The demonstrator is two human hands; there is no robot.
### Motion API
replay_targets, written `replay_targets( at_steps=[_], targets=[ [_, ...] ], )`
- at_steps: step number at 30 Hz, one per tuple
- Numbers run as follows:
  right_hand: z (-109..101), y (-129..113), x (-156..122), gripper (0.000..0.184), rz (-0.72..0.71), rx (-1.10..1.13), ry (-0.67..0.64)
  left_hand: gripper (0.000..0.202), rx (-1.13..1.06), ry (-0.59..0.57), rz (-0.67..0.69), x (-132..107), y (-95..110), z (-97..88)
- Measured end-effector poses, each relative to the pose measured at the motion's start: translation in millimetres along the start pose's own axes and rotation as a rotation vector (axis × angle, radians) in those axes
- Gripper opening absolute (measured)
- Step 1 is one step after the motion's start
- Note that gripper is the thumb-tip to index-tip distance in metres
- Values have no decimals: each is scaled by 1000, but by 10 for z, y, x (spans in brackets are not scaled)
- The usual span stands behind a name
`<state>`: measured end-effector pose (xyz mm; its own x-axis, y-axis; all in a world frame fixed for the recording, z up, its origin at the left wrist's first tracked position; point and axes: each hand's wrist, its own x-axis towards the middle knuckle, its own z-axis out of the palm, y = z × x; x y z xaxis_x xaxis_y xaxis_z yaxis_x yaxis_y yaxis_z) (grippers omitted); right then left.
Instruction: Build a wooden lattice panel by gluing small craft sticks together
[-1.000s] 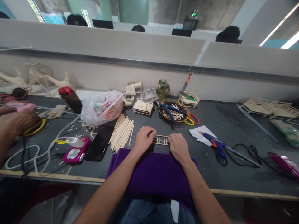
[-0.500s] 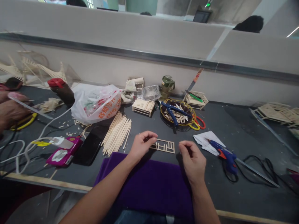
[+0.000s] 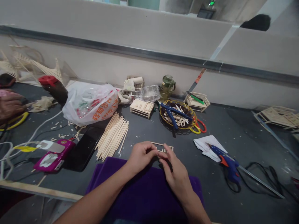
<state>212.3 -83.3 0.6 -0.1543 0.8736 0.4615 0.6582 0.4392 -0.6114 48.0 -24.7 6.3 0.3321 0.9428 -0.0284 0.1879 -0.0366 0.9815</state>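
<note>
My left hand (image 3: pixel 143 157) and my right hand (image 3: pixel 174 168) meet at their fingertips above the front of the table. Both are pinched closed; whatever lies between the fingertips is too small to make out. Just behind them a small rectangular frame of thin wooden sticks (image 3: pixel 171 147) lies flat on the dark table, its near part covered by my fingers. A folded purple cloth (image 3: pixel 149 193) spreads under my forearms. Left of my left hand is a pile of thin wooden sticks (image 3: pixel 112 137).
A yellow-rimmed basket (image 3: pixel 161 119) holds blue pliers (image 3: pixel 171 116) and stick offcuts. To the right, a blue glue gun (image 3: pixel 225 161) rests partly on white paper (image 3: pixel 198 143). Left are a phone (image 3: pixel 84 149), a plastic bag (image 3: pixel 77 99) and another person's hand (image 3: pixel 10 104).
My right hand has moved left, so its fingertips now meet those of my left hand. The stick frame is more covered. The camera view has shifted slightly.
</note>
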Motion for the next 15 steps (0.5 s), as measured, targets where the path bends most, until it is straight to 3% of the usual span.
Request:
replay_targets(
  at_steps=[3, 6, 9, 12, 15],
  targets=[
    [-154, 89, 38, 29, 124, 32, 77, 23, 166, 119, 137, -1, 35, -21],
    [-310, 257, 101, 14, 257, -59, 229, 30, 93, 169, 90, 12, 36, -42],
    [-337, 418, 140, 18, 275, -179, 120, 35, -14, 209, 57, 40, -3, -63],
    [-265, 513, 169, 21, 202, -299, -39, 33, -111, 243, 32, 74, -46, -78],
    [-201, 568, 210, 21, 167, -403, -104, 29, -182, 272, 10, 101, -58, -90]
  ],
)
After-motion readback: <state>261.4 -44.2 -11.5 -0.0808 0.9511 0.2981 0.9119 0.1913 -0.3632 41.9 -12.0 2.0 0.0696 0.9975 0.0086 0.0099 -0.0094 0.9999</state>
